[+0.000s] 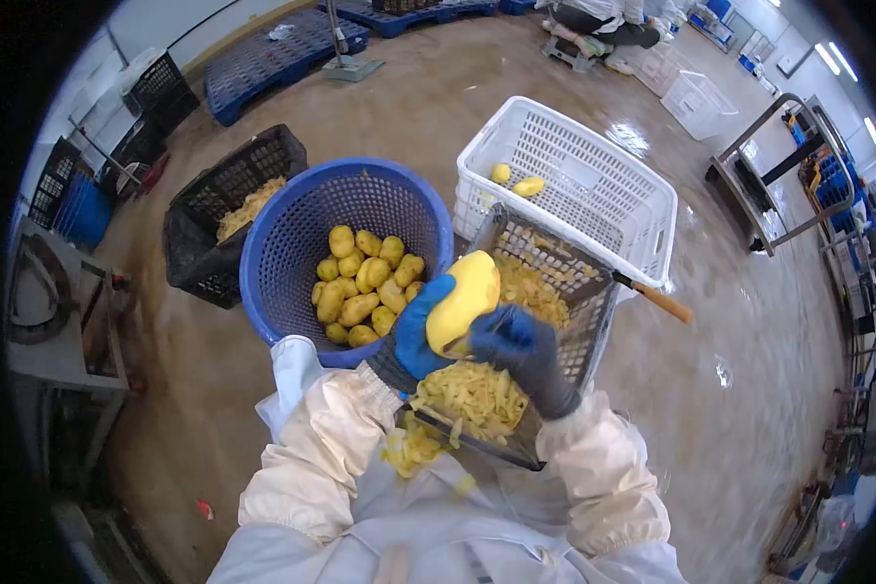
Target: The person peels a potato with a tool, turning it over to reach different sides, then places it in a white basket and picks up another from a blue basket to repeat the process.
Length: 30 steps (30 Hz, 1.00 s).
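Observation:
My left hand [421,331], in a blue glove, grips a large potato [464,300] whose visible surface is smooth and yellow. Against the potato's lower right side is my gloved right hand [518,348], closed and blurred by motion. It holds what looks like a peeler, mostly hidden by the fingers. Below both hands, a dark crate [594,326] contains a pile of peelings [472,399], with browner peelings [530,292] farther back. More peel strips [410,448] lie on my apron by the crate's near edge. A wooden-handled knife [655,297] rests across the crate's right rim.
To the left stands a blue basket [262,248] with several unpeeled potatoes [365,282]. Behind the dark crate, a white crate [594,156] holds two peeled potatoes [516,181]. A black crate [189,234] with peelings is farther left. A metal cart [783,175] stands right; another person [603,19] sits at the back.

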Each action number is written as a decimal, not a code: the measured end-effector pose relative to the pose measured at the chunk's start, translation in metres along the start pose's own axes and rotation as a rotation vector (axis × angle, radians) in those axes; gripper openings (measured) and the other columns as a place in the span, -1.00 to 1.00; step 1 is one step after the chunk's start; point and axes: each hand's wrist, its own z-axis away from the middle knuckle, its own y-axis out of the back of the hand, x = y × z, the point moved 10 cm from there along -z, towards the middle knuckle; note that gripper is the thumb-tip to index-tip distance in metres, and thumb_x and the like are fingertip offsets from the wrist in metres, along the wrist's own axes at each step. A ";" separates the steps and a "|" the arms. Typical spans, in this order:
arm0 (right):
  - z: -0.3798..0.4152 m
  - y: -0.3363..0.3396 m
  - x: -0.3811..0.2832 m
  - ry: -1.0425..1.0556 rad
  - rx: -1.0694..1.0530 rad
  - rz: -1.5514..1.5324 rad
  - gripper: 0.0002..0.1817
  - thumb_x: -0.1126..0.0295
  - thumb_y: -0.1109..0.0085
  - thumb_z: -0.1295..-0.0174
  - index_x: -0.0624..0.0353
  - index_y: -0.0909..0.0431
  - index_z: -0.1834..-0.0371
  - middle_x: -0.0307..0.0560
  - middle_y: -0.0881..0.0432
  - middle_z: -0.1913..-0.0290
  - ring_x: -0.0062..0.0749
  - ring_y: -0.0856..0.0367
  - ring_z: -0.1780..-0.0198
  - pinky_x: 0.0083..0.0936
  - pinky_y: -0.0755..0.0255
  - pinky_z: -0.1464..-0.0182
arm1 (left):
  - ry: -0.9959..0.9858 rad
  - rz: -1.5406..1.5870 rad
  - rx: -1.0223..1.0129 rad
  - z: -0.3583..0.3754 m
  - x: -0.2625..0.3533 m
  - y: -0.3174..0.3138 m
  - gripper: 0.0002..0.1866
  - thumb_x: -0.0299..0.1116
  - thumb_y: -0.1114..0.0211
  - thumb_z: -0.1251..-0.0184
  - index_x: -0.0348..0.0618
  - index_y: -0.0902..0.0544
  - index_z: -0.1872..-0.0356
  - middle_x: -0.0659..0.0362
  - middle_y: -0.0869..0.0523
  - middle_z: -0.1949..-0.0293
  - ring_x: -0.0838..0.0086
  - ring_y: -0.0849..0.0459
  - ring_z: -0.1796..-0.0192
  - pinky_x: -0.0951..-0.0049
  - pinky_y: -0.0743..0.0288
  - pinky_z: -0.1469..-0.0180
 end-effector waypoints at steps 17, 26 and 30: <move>-0.012 0.029 0.012 -0.170 0.181 -0.315 -0.83 0.37 -0.20 -0.20 0.22 -0.50 0.26 -0.20 -0.55 0.48 -0.60 -0.48 0.52 -0.68 -0.33 0.46 | -0.233 -0.483 0.077 0.015 0.018 -0.030 -0.45 -0.07 -0.06 -0.40 -0.22 -0.32 -0.27 -0.03 -0.59 -0.03 0.23 -0.62 -0.02 0.25 -0.52 -0.10; -0.002 -0.001 0.006 -0.122 0.029 -0.211 -0.86 0.39 -0.20 -0.20 0.23 -0.51 0.30 -0.16 -0.60 0.47 -0.58 -0.52 0.53 -0.69 -0.36 0.50 | 0.087 -0.046 -0.115 -0.002 0.000 -0.007 -0.48 -0.04 -0.03 -0.41 -0.20 -0.37 -0.22 0.00 -0.61 0.02 0.24 -0.66 0.12 0.25 -0.60 0.11; -0.028 0.079 0.020 -0.084 0.311 -0.259 -0.84 0.33 -0.19 -0.20 0.20 -0.53 0.30 -0.23 -0.54 0.55 -0.59 -0.47 0.60 -0.70 -0.31 0.57 | 0.114 -0.343 -0.154 0.015 -0.011 -0.024 -0.44 -0.08 -0.06 -0.38 -0.19 -0.32 -0.28 0.06 -0.58 -0.02 0.36 -0.63 0.07 0.35 -0.57 0.05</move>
